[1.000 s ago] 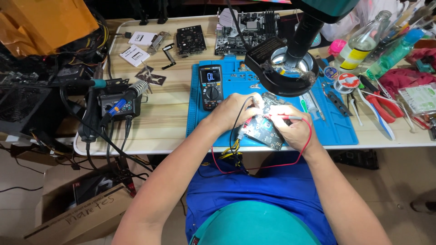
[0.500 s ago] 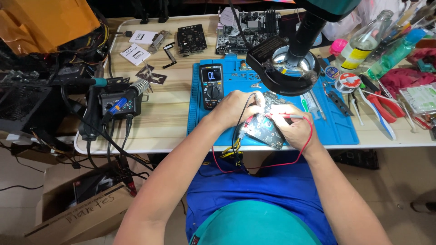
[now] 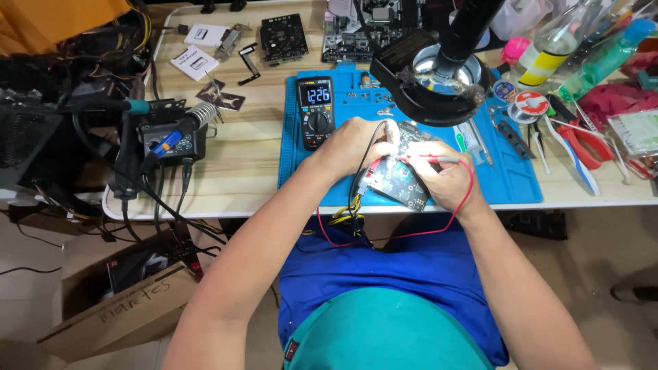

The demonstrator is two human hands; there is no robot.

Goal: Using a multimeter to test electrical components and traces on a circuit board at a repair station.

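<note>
Cluttered wooden bench fills the upper frame, with a blue work mat [image 3: 521, 185] at centre. I see my left hand [image 3: 353, 144] gripping a black probe and my right hand [image 3: 445, 179] pinching the red probe [image 3: 439, 159], both set on the circuit board [image 3: 397, 181]. Mid-frame, the multimeter [image 3: 317, 111] shows a lit reading, so probing looks underway, not finished.
</note>
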